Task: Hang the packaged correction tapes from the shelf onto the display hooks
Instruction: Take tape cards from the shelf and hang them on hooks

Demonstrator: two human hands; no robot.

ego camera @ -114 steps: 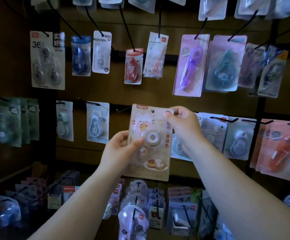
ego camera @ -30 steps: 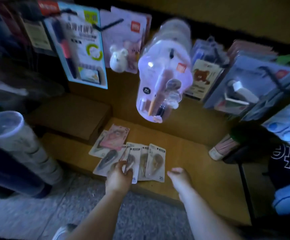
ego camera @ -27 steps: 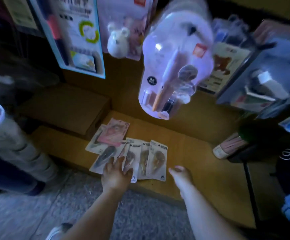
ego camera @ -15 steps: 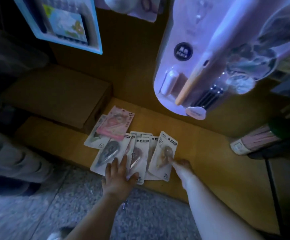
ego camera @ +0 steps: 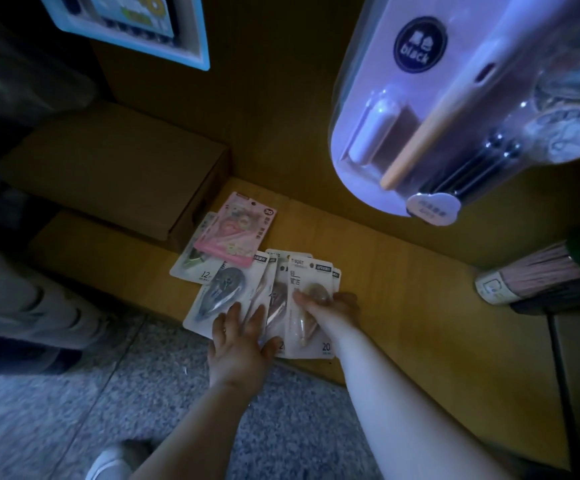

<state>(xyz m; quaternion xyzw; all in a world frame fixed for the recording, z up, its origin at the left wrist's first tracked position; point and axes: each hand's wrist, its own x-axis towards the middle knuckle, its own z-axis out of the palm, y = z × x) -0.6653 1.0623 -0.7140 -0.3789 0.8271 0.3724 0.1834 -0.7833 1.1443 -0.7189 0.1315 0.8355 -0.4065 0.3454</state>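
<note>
Several packaged correction tapes lie fanned out on the low wooden shelf (ego camera: pixel 402 299). A pink pack (ego camera: pixel 236 230) rests farthest back over a pack with a green tape (ego camera: pixel 191 263). My left hand (ego camera: pixel 240 337) lies flat, fingers spread, on the white pack with the dark blue tape (ego camera: pixel 222 289) and on the pack beside it. My right hand (ego camera: pixel 330 306) grips the rightmost white pack with a beige tape (ego camera: pixel 307 282), thumb on its blister and fingers around its right edge. No display hooks are in view.
A brown cardboard box (ego camera: pixel 115 171) sits on the shelf just left of the packs. A big clear pen pack (ego camera: pixel 454 109) hangs close overhead at the right, and a blue-framed pack (ego camera: pixel 132 26) at top left. A pink bundle (ego camera: pixel 531 275) lies at far right. Speckled floor (ego camera: pixel 73 393) lies below.
The view dropped from the hook wall down to the low shelf. My left hand settled flat on the left packs; my right hand reached in and closed on the rightmost pack.
</note>
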